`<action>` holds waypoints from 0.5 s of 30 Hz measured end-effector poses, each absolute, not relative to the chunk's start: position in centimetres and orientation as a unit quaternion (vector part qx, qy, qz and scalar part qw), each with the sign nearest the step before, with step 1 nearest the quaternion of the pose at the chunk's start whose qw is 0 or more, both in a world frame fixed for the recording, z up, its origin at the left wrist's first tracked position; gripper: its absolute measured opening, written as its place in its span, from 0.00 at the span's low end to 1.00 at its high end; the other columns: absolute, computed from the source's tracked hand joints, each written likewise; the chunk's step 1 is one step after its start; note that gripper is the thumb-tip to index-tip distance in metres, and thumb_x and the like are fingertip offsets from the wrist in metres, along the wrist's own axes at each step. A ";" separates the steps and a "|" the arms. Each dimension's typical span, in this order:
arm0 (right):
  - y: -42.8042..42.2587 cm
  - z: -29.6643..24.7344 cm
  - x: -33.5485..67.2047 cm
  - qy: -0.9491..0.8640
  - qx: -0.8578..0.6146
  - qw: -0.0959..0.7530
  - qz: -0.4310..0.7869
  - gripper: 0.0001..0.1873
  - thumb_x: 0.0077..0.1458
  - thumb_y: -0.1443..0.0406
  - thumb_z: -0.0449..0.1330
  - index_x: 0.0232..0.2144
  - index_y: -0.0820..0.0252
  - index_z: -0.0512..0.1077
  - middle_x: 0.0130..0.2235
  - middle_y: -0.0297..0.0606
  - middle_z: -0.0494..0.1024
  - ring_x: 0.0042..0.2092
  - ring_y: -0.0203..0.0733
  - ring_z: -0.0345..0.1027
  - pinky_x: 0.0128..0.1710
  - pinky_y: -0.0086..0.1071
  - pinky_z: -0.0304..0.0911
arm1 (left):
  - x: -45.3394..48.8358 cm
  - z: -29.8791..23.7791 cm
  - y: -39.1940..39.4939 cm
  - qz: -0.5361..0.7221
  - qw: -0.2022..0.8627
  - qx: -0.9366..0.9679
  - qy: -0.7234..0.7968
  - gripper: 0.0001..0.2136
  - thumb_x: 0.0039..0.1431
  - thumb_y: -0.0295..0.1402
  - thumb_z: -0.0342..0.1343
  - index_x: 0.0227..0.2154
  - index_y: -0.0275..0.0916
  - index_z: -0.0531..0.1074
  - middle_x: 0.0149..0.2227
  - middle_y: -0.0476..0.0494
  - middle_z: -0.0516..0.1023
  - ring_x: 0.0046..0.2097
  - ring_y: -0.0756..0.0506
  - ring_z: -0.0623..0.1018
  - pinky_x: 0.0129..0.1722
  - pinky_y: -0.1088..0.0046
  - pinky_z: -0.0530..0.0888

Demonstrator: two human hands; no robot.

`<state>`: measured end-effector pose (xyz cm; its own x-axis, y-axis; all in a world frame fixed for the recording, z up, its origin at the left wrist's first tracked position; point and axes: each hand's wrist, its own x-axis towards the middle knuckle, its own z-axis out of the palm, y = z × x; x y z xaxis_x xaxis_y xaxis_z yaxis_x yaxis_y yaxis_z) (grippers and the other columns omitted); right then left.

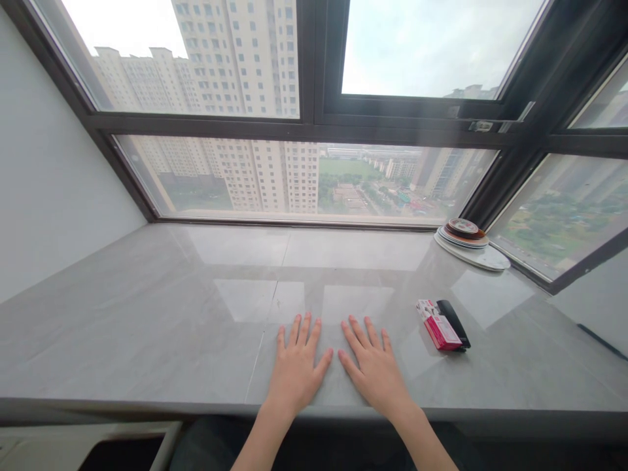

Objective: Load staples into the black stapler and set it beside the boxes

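My left hand [297,366] lies flat, palm down, on the grey stone sill [147,327], its fingers spread and pointing toward the window. Beside it my right hand [371,366] rests the same way, the two thumbs close together with a small gap between them. Neither hand holds anything. To the right of my right hand lies a pink and white box [441,330], apart from the fingers. A flat black item [454,322] of unclear kind lies against the box's right side.
In the far right corner a stack of plates [464,237] sits on a white oval plate [495,260]. Dark-framed windows [307,131] rise behind the sill, with tall buildings outside. A white wall [63,163] stands at the left. Below the front edge at left is a pale frame [93,430].
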<state>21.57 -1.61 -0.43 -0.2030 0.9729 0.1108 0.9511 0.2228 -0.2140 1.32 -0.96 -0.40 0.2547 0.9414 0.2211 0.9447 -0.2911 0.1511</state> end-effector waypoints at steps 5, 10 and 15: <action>-1.3 0.1 22.4 -0.772 -0.604 0.142 0.140 0.31 0.70 0.49 0.42 0.72 0.43 0.53 0.74 0.29 0.49 0.75 0.55 0.32 0.70 0.62 0.31 | 1.0 -0.3 -0.9 -0.132 0.002 -0.796 -0.591 0.29 0.71 0.50 0.39 0.72 0.52 0.49 0.75 0.48 0.45 0.75 0.37 0.46 0.70 0.42 0.48; -0.1 4.1 27.9 -0.720 -0.597 0.310 0.170 0.30 0.69 0.49 0.44 0.69 0.46 0.60 0.71 0.36 0.59 0.72 0.50 0.48 0.63 0.47 0.59 | 0.8 -0.1 -0.9 -0.129 -0.005 -0.795 -0.593 0.29 0.71 0.49 0.39 0.72 0.53 0.49 0.75 0.48 0.46 0.75 0.36 0.47 0.70 0.42 0.49; 2.9 3.5 41.4 -0.596 -0.726 0.342 -0.019 0.35 0.62 0.45 0.52 0.62 0.58 0.70 0.58 0.52 0.72 0.63 0.59 0.61 0.66 0.51 0.50 | 0.8 0.1 -1.0 -0.131 -0.007 -0.795 -0.593 0.29 0.71 0.48 0.40 0.72 0.53 0.49 0.75 0.49 0.46 0.74 0.36 0.47 0.70 0.43 0.49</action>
<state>41.39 2.86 3.51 0.2887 0.8526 0.4357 0.8787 -0.0553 -0.4741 0.82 -0.96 0.08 0.2631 0.9440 0.1991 0.9403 -0.2971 0.1661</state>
